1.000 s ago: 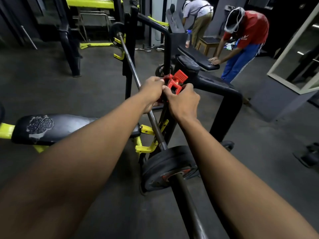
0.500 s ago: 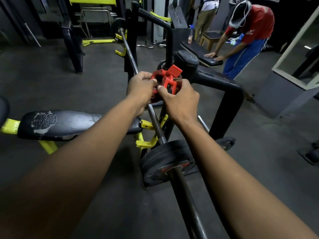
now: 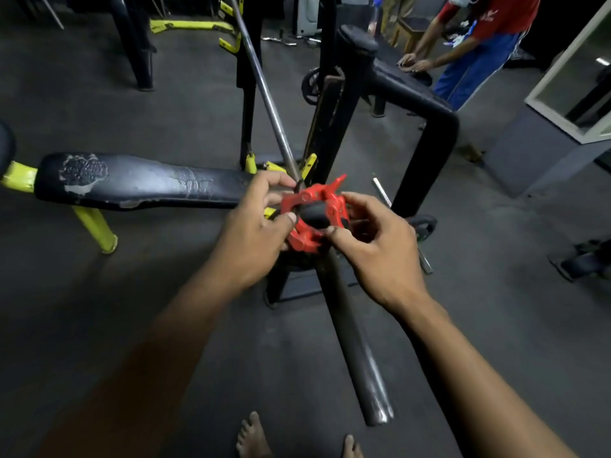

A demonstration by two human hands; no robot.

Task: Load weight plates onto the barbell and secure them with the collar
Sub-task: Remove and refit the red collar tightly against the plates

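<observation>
The barbell (image 3: 355,352) runs from the rack toward the bare feet, its sleeve end free for loading. Both hands pinch the red collar (image 3: 314,214) ringing the bar, left hand (image 3: 251,233) and right hand (image 3: 380,252) on opposite sides, likely steadying it to clamp.

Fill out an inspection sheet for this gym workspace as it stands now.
Surface: dark gym floor, bare feet at the bottom edge.
Job's things: red collar around the barbell sleeve; the plate is mostly hidden behind the hands.
Clutter: small plate and loose bar on the floor.
Hands: left hand and right hand both pinch the collar.
Cables: nothing seen.
Surroundings: worn black bench, yellow rack hooks, a person in a red shirt, mirror.
</observation>
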